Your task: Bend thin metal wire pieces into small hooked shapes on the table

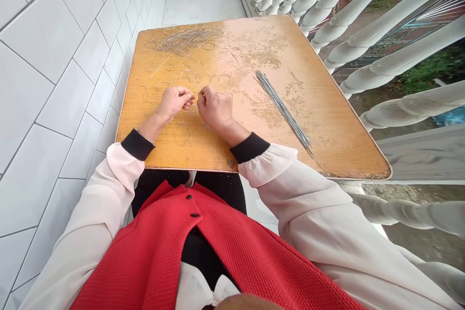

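Silvery wire loops [203,80] all over your table [290,58]

Ok, so here's how it looks from your head cam. Both hands are up near the middle of the table, curled in and just beside each other, not quite touching. Your left hand [174,101] has its fingers pinched in toward your right hand [216,109], which is bunched up too. Honestly can't tell if either one has a wire in it, since anything that thin is hidden or too small to see. Bent loops lie scattered around both hands, and one more loop [182,134] sits nearer your edge of the table. Toward the far left there's a tangled pile of wires [187,39], while a neat straight bundle of wires [283,111] lies diagonally to your right, well apart from your hands. The orange tabletop finish is worn patchy. Black cuffs [138,144] finish off your pale sleeves, with a white tile wall [65,58] on your left and white balusters [363,19] on your right.
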Tool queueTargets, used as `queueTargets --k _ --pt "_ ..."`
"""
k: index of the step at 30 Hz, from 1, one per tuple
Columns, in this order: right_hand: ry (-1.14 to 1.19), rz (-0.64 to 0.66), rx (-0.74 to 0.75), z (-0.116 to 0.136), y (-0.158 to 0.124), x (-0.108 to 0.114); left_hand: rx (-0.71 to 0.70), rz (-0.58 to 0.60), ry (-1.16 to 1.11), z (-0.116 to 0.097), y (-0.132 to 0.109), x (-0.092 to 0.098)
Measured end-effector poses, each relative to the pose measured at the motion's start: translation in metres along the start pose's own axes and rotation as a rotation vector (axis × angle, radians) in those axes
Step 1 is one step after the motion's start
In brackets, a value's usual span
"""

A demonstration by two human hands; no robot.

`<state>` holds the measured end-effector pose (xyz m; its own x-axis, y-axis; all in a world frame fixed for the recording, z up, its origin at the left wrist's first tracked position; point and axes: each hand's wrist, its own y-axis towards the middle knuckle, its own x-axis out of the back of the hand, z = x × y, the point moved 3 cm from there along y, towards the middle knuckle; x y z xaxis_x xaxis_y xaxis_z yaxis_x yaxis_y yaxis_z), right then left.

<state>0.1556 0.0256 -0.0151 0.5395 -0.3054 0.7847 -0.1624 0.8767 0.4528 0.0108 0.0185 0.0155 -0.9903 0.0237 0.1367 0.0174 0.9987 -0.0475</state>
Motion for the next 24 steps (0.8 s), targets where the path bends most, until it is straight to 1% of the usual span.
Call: queueTargets --k 5,9,13,17,20,24 --pt "-0.003 0.024 0.152 0.006 0.001 0.013 -0.022 0.006 0.067 0.0 0.004 0.004" --pt "-0.011 0.099 0.185 0.007 0.004 0.017 0.001 0.016 0.079 -0.003 0.001 0.004" --pt "-0.004 0.114 0.175 0.005 0.006 0.016 0.02 0.021 0.048 -0.006 -0.003 0.002" --pt "-0.022 0.072 0.134 0.004 0.005 0.01 0.041 0.033 0.02 -0.007 -0.005 0.002" --pt "0.005 0.041 0.075 0.005 0.004 0.006 0.056 0.036 -0.025 -0.008 -0.005 0.001" --pt "0.14 -0.002 -0.047 0.006 0.004 0.002 0.078 0.035 -0.08 -0.006 -0.005 -0.002"
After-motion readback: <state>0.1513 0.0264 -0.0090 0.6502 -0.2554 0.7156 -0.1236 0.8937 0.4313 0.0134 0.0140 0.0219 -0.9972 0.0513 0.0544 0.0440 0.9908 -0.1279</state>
